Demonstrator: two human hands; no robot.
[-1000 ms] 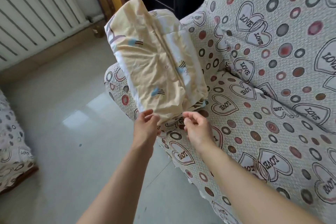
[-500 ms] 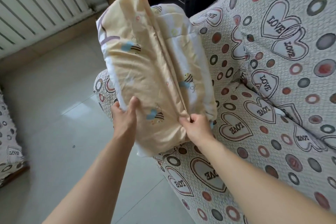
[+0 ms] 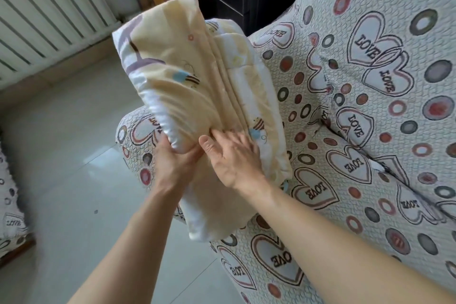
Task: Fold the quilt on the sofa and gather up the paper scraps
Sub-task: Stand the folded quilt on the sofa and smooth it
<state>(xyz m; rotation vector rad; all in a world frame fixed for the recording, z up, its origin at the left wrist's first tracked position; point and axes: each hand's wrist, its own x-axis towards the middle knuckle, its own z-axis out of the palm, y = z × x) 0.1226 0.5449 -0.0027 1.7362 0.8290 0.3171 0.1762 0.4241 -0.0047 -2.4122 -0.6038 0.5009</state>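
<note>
Both hands moved up onto the folded quilt: left hand grips its edge, right hand presses flat with straight fingers, so folding seems nearly finished.

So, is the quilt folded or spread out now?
Folded: the quilt is a thick bundle with stacked layers, held by both hands on the sofa arm.

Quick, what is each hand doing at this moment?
Left hand: grips the near left edge of the folded quilt.
Right hand: open, fingers flat, pressing on the quilt's top.
</note>
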